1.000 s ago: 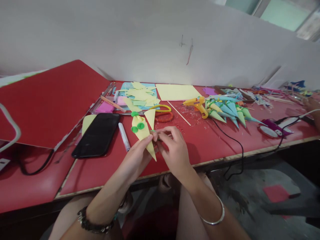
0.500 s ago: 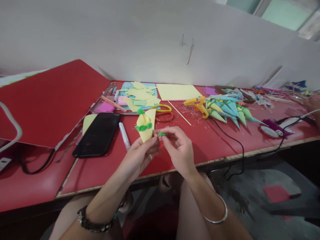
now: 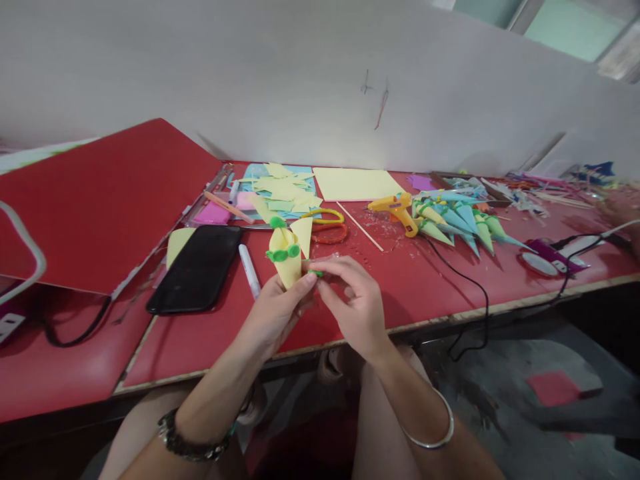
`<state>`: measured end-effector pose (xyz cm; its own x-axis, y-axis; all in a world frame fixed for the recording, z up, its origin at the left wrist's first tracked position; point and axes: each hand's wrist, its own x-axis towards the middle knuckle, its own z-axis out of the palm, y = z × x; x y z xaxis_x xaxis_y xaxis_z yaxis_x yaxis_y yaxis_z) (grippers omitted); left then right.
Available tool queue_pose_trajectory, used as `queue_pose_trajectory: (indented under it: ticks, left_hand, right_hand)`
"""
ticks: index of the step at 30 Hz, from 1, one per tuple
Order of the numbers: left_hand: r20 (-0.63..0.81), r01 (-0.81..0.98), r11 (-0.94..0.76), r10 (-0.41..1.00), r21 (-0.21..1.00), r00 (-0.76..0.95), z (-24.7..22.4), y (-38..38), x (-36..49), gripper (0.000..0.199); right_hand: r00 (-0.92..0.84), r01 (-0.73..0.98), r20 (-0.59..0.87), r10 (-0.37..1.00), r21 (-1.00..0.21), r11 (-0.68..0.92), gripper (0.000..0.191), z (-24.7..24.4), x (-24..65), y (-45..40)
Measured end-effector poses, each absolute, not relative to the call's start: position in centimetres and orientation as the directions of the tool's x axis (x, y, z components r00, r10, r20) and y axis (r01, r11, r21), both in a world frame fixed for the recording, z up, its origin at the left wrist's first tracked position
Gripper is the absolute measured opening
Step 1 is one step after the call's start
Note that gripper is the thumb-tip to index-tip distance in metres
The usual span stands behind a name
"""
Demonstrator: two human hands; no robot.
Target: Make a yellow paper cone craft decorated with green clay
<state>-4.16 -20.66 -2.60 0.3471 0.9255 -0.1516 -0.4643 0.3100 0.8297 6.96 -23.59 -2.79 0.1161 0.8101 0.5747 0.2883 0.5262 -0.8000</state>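
My left hand [image 3: 277, 310] is closed around the lower part of a yellow paper cone [image 3: 287, 269], which stands upright with its opening toward the wall. Green fuzzy trim [image 3: 283, 254] curls around the cone's front, and a green tuft [image 3: 277, 222] sits at its top. My right hand [image 3: 356, 300] pinches a small green fuzzy piece [image 3: 316, 273] between thumb and fingers, right beside the left thumb. Behind the cone, a pale yellow paper piece [image 3: 303, 235] rises; whether it is held or lies on the table I cannot tell.
A black phone [image 3: 197, 270] and a white marker [image 3: 249, 270] lie left of my hands. Scissors [image 3: 330, 227], a thin stick [image 3: 360, 227] and a yellow glue gun [image 3: 393, 208] lie beyond. Paper cones [image 3: 463, 217] are piled rightward; a cord [image 3: 467, 283] hangs over the edge. Another person's hand [image 3: 623, 207] shows far right.
The cone has shifted slightly left and tilted a little. My right hand has moved slightly left and down, bringing the green piece closer to my left thumb.
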Motion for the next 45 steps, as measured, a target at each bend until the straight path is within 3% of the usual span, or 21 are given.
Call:
queue_pose_trajectory:
  ticks: [11, 17, 20, 24, 28, 33, 39, 45]
  left_hand:
    - [-0.148, -0.444, 0.314, 0.917, 0.839, 0.370, -2.9, -20.6, -4.3, 0.026]
    - [-0.144, -0.461, 0.296, 0.931, 0.836, 0.336, -2.8, -20.7, -4.2, 0.021]
    - [-0.173, -0.471, 0.331, 0.921, 0.818, 0.348, -2.7, -21.0, -4.1, 0.022]
    - [-0.195, -0.492, 0.362, 0.913, 0.792, 0.358, -2.6, -21.2, -4.1, 0.026]
    - [-0.163, -0.556, 0.384, 0.900, 0.737, 0.405, -2.2, -20.9, -4.4, 0.029]
    - [-0.161, -0.545, 0.499, 0.819, 0.673, 0.551, -1.8, -20.7, -4.9, 0.028]
    - [-0.200, -0.488, 0.516, 0.803, 0.704, 0.561, -2.2, -20.8, -4.6, 0.027]
    - [-0.248, -0.484, 0.442, 0.876, 0.756, 0.413, -2.5, -20.6, -4.3, 0.028]
  right_hand:
    - [0.144, 0.386, 0.615, 0.775, -0.756, 0.528, 0.018, -2.9, 7.0, -23.7]
    - [0.142, 0.519, 0.704, 0.696, -0.651, 0.554, 0.016, -3.0, 6.8, -23.7]
    - [0.142, 0.506, 0.724, 0.675, -0.639, 0.579, 0.014, -2.8, 6.6, -23.8]
    - [0.205, 0.348, 0.652, 0.730, -0.746, 0.568, 0.011, -2.6, 6.5, -23.9]
    - [0.369, 0.010, 0.464, 0.805, -0.868, 0.496, 0.008, -2.9, 6.7, -23.5]
    - [0.456, -0.334, 0.243, 0.856, -0.845, 0.418, 0.013, -3.5, 7.4, -22.7]
    - [0.345, -0.388, 0.196, 0.918, -0.861, 0.329, 0.013, -3.5, 7.1, -22.8]
    - [0.348, -0.326, 0.221, 0.911, -0.883, 0.338, 0.012, -3.2, 7.0, -23.0]
